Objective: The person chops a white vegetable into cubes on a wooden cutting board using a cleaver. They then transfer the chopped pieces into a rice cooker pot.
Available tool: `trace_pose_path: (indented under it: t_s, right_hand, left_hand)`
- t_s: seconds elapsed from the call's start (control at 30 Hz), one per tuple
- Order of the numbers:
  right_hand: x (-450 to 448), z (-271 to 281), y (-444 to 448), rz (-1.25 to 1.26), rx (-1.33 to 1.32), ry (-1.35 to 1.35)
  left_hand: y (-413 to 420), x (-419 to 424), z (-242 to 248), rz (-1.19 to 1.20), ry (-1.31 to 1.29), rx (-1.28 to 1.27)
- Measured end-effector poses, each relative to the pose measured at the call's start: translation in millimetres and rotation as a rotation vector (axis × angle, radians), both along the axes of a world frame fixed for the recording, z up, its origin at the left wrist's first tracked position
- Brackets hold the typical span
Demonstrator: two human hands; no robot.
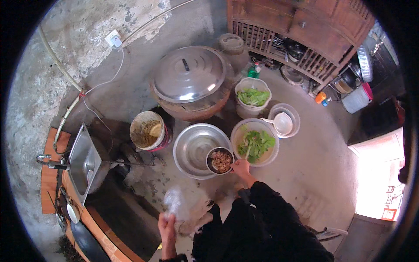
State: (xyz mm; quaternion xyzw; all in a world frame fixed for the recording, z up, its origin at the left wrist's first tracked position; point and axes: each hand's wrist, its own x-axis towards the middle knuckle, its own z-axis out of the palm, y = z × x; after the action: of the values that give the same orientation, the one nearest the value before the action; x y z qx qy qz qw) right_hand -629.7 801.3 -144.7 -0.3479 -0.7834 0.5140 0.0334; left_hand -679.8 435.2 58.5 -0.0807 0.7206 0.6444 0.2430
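My right hand grips the rim of a small metal bowl that contains brownish chopped food, perhaps meat. The bowl is over the right edge of a wide metal basin; whether they touch cannot be told. Just beyond my right hand, leafy greens lie in a translucent plastic basin. At lower left, my left hand is closed around a clear plastic bag, which is blurred and held above the floor.
A dirty bucket stands left of the metal basin. Behind are a large lidded vat, a white bucket with greens and a green bottle. A white ladle rests in a small basin at right. A metal sink is far left.
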Motion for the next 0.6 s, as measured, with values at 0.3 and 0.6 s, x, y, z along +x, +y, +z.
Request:
trace_pose_path:
  t_s: [0.3, 0.6]
  right_hand:
    - [-104, -138, -33, -0.502, -0.449, -0.318]
    - [-90, -205, -61, -0.431, -0.413, -0.274]
  left_hand:
    - [-136, 5, -51, 0.245, -0.035, -0.075]
    - [-152, -71, -32, 0.210, -0.332, -0.139]
